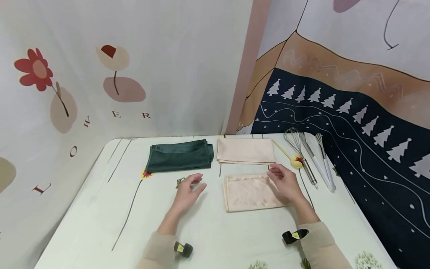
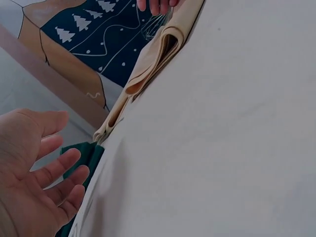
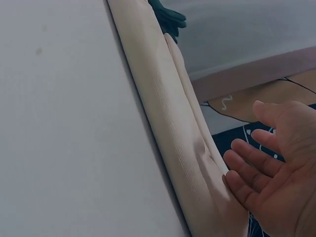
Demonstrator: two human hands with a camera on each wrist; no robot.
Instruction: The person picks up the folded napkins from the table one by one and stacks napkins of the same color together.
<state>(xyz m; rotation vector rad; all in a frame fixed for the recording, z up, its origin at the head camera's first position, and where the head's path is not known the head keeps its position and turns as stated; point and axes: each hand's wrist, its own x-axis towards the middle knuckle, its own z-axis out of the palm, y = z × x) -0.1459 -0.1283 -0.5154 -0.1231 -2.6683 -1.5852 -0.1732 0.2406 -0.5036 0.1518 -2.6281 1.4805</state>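
We see both hands bare of any load above a white-covered table (image 1: 100, 224). The right hand (image 1: 286, 184) reaches over the right end of a folded pale cloth (image 1: 248, 194), thumb apart from loosely bent fingers; whether they touch the fabric we cannot tell. The left hand (image 1: 186, 192), thumb likewise spread from relaxed fingers, hovers to the cloth's left, gripping nothing.

To handle this cloth well, we judge, both hands should take opposite ends, pinch all the layers together and keep the folds level, since loose layers could slip apart.

The cloth lies right of the table's middle, nearer the back edge than the front. Its long axis runs left to right, roughly along the back edge, the right end slanting slightly toward it. Its looped folds show at the end facing the left hand.

Beyond, along the back edge, we find a second pale cloth (image 1: 246, 151) and, just to its left, a dark green cloth (image 1: 179, 156). By the back right corner lie a yellow spoon (image 1: 296, 163), a whisk (image 1: 308, 171) and other long-handled utensils (image 1: 321, 170).
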